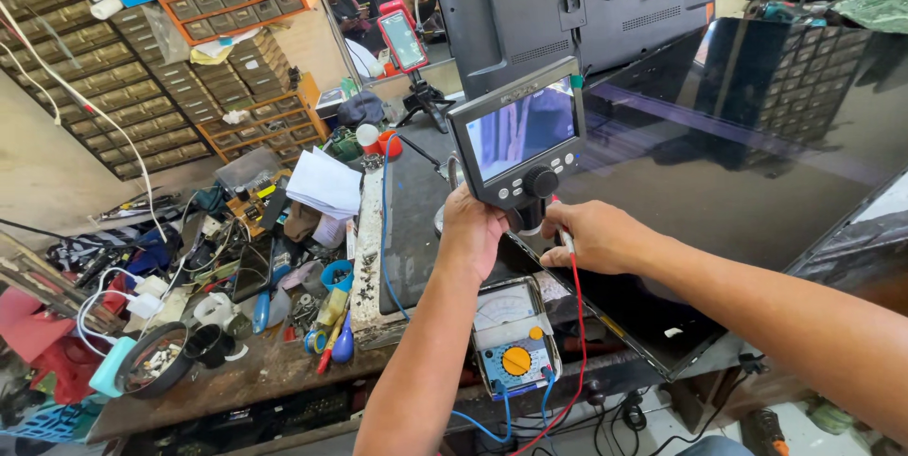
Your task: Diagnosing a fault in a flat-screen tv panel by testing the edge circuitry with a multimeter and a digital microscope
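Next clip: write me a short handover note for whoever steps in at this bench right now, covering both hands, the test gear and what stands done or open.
Left hand: at the base of the digital microscope, under its screen; grip hidden.
Right hand: pinches the red probe, tip down by the edge of the large dark panel under the microscope.
Analog multimeter: lies at the bench's front edge, red and blue leads plugged in; the blue probe's end is not visible.
Done: gear set up, red probe in place.
Open: reading not legible from here.

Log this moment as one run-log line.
left hand: under digital microscope | right hand: holds red probe | multimeter: on bench edge
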